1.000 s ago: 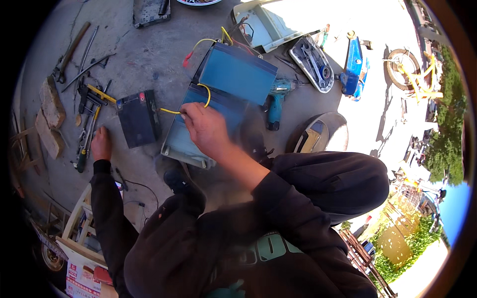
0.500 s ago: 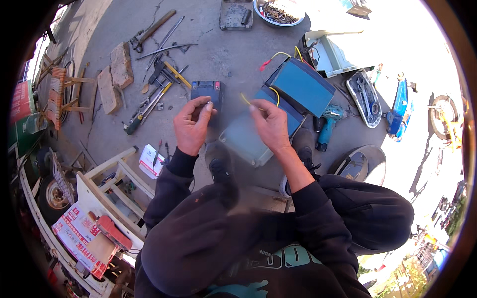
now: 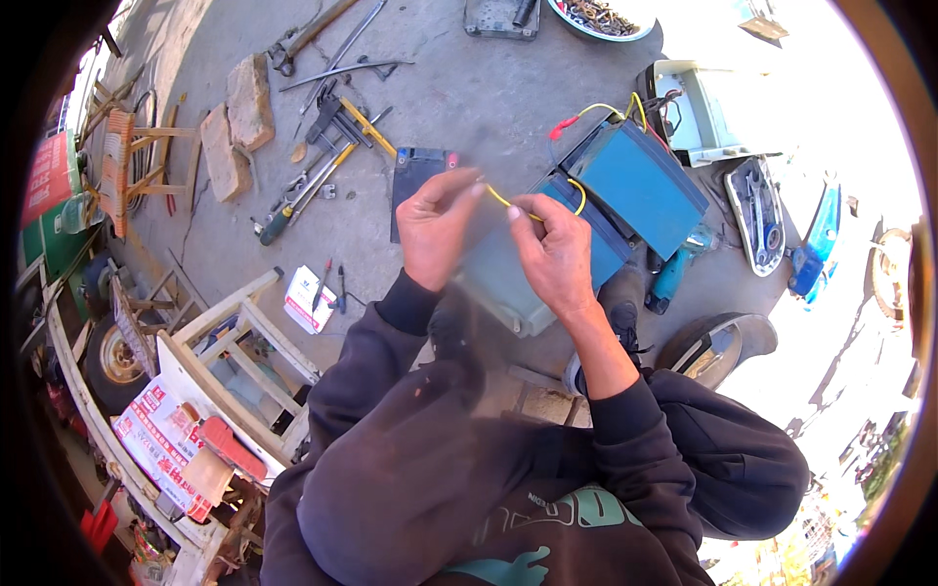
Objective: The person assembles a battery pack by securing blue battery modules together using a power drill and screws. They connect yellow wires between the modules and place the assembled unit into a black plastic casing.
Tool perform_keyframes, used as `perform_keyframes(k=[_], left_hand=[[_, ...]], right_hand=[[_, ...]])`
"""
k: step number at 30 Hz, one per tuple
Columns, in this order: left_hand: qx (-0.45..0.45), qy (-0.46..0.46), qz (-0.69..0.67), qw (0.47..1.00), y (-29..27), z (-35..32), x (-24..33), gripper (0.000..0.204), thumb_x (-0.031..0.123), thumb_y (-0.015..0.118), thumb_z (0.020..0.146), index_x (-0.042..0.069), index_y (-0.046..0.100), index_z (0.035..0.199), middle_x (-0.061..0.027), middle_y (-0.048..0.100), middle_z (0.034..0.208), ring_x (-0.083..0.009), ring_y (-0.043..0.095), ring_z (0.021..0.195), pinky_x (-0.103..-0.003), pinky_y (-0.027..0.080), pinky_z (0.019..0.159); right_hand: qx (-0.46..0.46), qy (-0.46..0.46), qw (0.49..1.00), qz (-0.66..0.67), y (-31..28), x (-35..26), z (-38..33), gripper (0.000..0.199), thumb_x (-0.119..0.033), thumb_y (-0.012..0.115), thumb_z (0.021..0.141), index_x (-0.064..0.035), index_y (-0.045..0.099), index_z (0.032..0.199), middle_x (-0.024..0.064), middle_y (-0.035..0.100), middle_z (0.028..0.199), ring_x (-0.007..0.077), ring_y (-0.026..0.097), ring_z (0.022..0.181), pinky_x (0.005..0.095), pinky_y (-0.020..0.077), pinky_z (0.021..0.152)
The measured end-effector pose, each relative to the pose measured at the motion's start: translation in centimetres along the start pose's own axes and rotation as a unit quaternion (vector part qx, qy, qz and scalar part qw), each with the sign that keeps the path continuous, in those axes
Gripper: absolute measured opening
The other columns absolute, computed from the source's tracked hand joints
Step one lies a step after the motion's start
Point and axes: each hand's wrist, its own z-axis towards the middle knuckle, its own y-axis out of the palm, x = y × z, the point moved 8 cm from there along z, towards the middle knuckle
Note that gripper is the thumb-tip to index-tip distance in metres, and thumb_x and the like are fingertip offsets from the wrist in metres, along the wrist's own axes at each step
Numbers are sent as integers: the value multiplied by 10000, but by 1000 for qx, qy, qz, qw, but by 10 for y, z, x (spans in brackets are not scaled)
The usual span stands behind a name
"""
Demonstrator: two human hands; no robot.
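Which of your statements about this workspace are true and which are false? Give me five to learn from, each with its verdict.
1. The right hand pinches a yellow wire. True.
2. The left hand is far from that wire. False: it is close to one end of it; blur hides whether they touch.
3. Two bricks lie to the left of the dark battery. True.
4. The teal cordless drill is in the right hand. False: it lies on the ground.
5. The round bowl holds many small metal pieces. True.
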Motion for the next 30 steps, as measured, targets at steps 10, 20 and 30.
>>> perform_keyframes(k=[10,20,30], left_hand=[[-13,-22,3,1000,-4,3,1,181,-19,720,929,-29,721,1110,-107,755,1090,-111,701,951,-254,560,866],[-80,-68,-53,993,-8,5,-2,216,-60,733,884,-19,663,1085,-107,740,1034,-133,707,944,-270,570,865],[-75,-18,57,995,-7,-7,13,214,-68,726,889,-25,659,1088,-113,740,1053,-138,707,985,-262,562,852]], right_hand=[[-4,-41,999,1,7,-5,3,140,-90,659,911,-6,708,1012,181,710,956,377,688,860,434,536,756],[-43,-83,995,-42,6,-7,0,147,-50,686,892,-53,710,1036,144,638,860,353,654,800,424,515,695],[-61,-64,995,-42,3,-3,-5,157,-43,686,890,-83,714,1038,130,595,818,343,628,747,418,497,661]])
